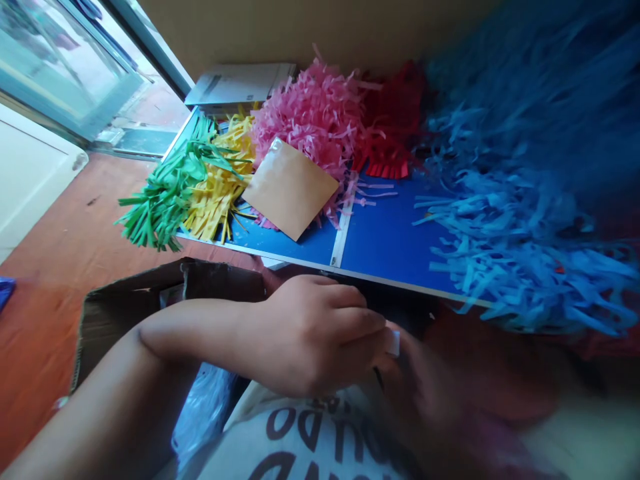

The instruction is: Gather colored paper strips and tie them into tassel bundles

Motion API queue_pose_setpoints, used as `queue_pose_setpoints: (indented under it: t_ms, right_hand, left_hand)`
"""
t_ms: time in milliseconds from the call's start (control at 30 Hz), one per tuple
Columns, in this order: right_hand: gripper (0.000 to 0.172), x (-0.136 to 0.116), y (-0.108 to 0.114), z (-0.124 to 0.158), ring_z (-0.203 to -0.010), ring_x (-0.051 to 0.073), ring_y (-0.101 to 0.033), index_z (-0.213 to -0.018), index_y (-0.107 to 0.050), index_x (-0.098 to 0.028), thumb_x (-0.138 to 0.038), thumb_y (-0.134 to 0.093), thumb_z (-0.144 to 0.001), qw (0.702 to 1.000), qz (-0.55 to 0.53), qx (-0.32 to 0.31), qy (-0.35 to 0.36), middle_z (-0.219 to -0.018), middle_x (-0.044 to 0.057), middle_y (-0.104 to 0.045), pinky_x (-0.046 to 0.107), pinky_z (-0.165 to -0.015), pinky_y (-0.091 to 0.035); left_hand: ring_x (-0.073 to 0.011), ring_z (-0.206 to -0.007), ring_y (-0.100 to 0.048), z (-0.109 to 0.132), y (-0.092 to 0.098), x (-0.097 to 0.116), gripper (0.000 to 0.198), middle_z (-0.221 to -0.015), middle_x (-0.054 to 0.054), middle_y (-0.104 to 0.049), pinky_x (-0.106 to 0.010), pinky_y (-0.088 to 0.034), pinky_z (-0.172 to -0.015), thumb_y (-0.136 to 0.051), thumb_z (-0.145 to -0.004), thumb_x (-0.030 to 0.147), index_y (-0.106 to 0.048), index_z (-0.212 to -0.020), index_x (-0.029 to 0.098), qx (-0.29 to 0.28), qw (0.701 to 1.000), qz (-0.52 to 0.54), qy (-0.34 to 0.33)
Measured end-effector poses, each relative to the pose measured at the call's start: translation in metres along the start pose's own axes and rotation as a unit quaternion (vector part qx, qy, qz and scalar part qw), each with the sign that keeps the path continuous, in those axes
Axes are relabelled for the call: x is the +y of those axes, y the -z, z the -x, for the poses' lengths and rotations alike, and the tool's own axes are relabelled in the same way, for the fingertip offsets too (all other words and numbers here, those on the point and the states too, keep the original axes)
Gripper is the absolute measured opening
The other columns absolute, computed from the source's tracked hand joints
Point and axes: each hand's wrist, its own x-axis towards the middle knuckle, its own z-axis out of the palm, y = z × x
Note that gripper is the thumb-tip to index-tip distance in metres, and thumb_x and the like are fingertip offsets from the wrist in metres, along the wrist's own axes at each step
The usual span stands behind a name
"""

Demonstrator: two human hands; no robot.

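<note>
My left hand [315,333] is in front of my chest, below the near edge of the blue table [385,247]. Its fingers are closed in a pinch on a small white piece [393,341] that I cannot make out. My right hand [450,380] is a motion-smeared blur just right of it, touching or close to the same spot; its fingers cannot be read. A tan paper sheet [289,188] lies on the table against a pink fringed paper pile [313,117].
Fringed paper piles cover the table: green [165,193], yellow [217,190], red [395,127] and a large blue heap [520,220] at the right. An open cardboard box [130,307] stands on the reddish floor at the left. A white booklet [240,83] lies at the back.
</note>
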Motion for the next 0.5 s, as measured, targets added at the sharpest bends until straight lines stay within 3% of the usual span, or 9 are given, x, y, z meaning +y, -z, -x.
queue_pose_setpoints:
  t_ms: [100, 267, 400, 500]
  right_hand:
    - [0.033, -0.001, 0.000, -0.001, -0.090, 0.020, -0.075, -0.128, -0.061, -0.020, -0.032, -0.053, -0.098, 1.000, 0.000, 0.005, 0.008, -0.105, 0.008, -0.076, 0.029, -0.081, -0.061]
    - [0.049, 0.007, 0.000, -0.011, -0.106, 0.022, -0.072, -0.141, -0.052, -0.023, -0.018, -0.059, -0.093, 0.996, 0.012, 0.037, 0.085, -0.124, 0.010, -0.071, 0.029, -0.085, -0.061]
    - [0.035, 0.015, 0.005, -0.021, -0.097, 0.020, -0.075, -0.129, -0.062, -0.025, -0.021, -0.060, -0.095, 0.992, 0.040, 0.051, 0.105, -0.113, 0.007, -0.075, 0.028, -0.082, -0.062]
    - [0.026, 0.018, 0.009, -0.026, -0.094, 0.020, -0.075, -0.120, -0.066, -0.024, -0.022, -0.060, -0.095, 0.993, 0.035, 0.045, 0.105, -0.106, 0.007, -0.077, 0.029, -0.081, -0.062]
  left_hand:
    - [-0.0160, -0.076, -0.069, 0.001, -0.002, 0.001, 0.019, -0.101, -0.011, -0.075, -0.029, -0.060, -0.067, -0.059, -0.094, 0.025, -0.073, -0.097, 0.013, 0.002, 1.000, 0.029, -0.005]
    - [-0.0183, -0.088, -0.073, 0.010, -0.017, 0.003, 0.023, -0.108, -0.014, -0.076, -0.029, -0.062, -0.080, -0.052, -0.098, 0.019, -0.071, -0.108, 0.009, -0.001, 1.000, 0.025, 0.011]
    - [-0.0167, -0.094, -0.075, 0.030, -0.026, 0.003, 0.025, -0.114, -0.012, -0.076, -0.027, -0.063, -0.083, -0.057, -0.099, 0.026, -0.071, -0.112, 0.010, 0.045, 0.997, 0.002, 0.063]
    - [-0.0146, -0.093, -0.076, 0.044, -0.033, -0.003, 0.022, -0.111, -0.009, -0.077, -0.025, -0.062, -0.083, -0.063, -0.095, 0.027, -0.073, -0.110, 0.014, 0.085, 0.990, 0.042, 0.109]
